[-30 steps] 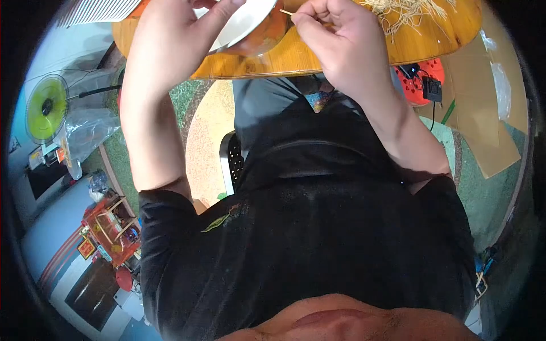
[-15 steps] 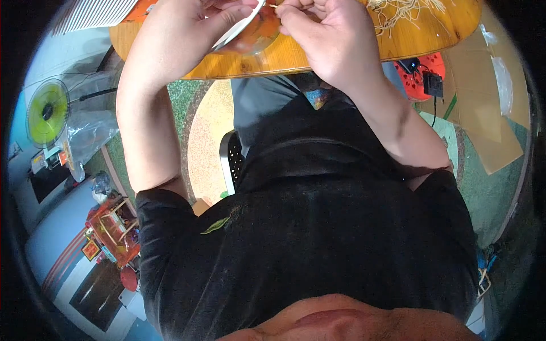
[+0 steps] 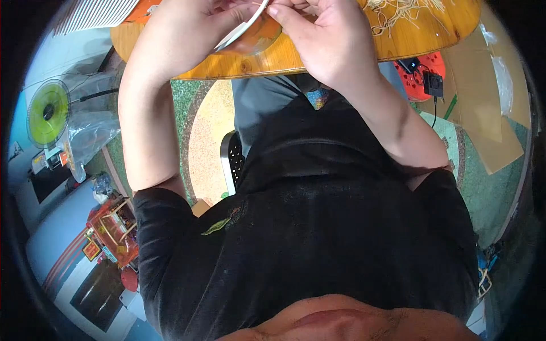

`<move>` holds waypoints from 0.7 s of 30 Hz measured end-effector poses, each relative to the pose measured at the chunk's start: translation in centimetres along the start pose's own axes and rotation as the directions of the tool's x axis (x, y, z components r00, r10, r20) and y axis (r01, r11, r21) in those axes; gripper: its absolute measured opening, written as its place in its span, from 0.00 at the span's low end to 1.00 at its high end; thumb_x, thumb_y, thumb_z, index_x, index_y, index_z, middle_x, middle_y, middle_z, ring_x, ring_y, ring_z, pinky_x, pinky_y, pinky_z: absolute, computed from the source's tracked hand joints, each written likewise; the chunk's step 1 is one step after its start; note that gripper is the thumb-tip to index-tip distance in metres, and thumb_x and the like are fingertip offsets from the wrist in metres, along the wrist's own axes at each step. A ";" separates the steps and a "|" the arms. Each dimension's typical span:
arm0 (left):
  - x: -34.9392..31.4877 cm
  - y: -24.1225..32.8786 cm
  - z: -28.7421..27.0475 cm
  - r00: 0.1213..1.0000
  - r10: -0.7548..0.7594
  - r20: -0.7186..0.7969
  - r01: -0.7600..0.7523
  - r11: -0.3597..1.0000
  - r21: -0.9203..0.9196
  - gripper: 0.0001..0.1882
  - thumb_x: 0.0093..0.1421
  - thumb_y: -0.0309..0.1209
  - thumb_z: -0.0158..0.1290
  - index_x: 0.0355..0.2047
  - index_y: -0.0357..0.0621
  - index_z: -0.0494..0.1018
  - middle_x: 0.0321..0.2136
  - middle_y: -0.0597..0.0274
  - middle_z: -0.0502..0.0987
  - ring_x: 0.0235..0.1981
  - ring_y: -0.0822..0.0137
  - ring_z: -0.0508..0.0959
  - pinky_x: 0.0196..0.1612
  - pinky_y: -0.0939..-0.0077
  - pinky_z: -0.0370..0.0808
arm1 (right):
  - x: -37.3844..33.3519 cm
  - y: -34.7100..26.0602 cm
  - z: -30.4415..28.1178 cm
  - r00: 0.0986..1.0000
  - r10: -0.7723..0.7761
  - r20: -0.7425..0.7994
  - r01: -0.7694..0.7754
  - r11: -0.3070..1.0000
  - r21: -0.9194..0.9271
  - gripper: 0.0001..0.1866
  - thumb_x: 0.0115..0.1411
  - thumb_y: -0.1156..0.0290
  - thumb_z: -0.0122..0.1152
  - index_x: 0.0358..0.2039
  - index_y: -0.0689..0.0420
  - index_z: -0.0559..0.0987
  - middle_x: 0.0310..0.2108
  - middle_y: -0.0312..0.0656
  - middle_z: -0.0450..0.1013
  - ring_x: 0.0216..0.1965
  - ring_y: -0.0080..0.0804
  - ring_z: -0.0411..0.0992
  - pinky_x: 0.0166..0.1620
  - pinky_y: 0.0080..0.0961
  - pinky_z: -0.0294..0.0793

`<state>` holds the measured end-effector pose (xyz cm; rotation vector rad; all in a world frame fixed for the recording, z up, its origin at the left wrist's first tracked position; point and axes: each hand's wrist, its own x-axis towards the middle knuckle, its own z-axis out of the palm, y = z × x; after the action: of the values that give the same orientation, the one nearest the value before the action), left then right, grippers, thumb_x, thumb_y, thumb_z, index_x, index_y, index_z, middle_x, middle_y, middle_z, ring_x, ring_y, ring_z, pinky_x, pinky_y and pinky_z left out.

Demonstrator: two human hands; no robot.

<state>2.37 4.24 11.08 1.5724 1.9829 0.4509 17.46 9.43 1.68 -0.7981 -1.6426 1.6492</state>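
One white dish (image 3: 243, 31) tilts in my curled left hand (image 3: 207, 21) over the table's (image 3: 412, 42) near edge; my right hand (image 3: 330, 40) curls beside it, hold unclear.

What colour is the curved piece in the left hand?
The curved piece is white; head view shows it.

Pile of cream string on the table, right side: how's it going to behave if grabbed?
Likely floppy: the string pile curls and loops loosely. Probably light for its bulk, since the strands are thin and the wooden table shows between them. Apt to snag: strands cross, so lifting one may drag others.
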 end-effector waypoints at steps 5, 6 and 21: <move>0.6 -0.9 0.6 0.994 0.105 -0.042 -0.108 0.991 -0.079 0.03 0.63 0.20 0.59 0.37 0.32 0.81 0.29 0.62 0.83 0.31 0.75 0.79 0.37 0.77 0.77 | -0.1 0.5 -0.4 0.997 -0.080 -0.008 0.080 0.996 0.045 0.05 0.68 0.78 0.60 0.36 0.68 0.77 0.27 0.40 0.77 0.28 0.19 0.73 0.32 0.20 0.73; 0.2 -0.8 0.6 0.994 0.100 -0.048 -0.104 0.992 -0.076 0.03 0.63 0.20 0.59 0.37 0.32 0.81 0.29 0.62 0.83 0.31 0.75 0.79 0.37 0.77 0.77 | -0.1 0.5 -0.4 0.996 -0.083 0.030 0.081 0.993 0.084 0.05 0.68 0.79 0.60 0.36 0.68 0.77 0.27 0.40 0.77 0.28 0.19 0.74 0.32 0.20 0.73; -2.9 -4.9 4.1 0.856 0.236 -0.460 -0.469 0.729 -0.498 0.09 0.70 0.19 0.52 0.47 0.28 0.76 0.46 0.50 0.83 0.48 0.67 0.82 0.55 0.75 0.76 | -1.3 -1.0 -1.1 0.977 -0.191 0.090 0.201 0.973 -0.116 0.05 0.65 0.78 0.60 0.33 0.66 0.78 0.28 0.40 0.77 0.28 0.24 0.74 0.31 0.24 0.73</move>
<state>1.56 -0.09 5.68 1.5053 1.5104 1.4780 19.11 9.02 2.61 -0.6146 -1.8311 1.4683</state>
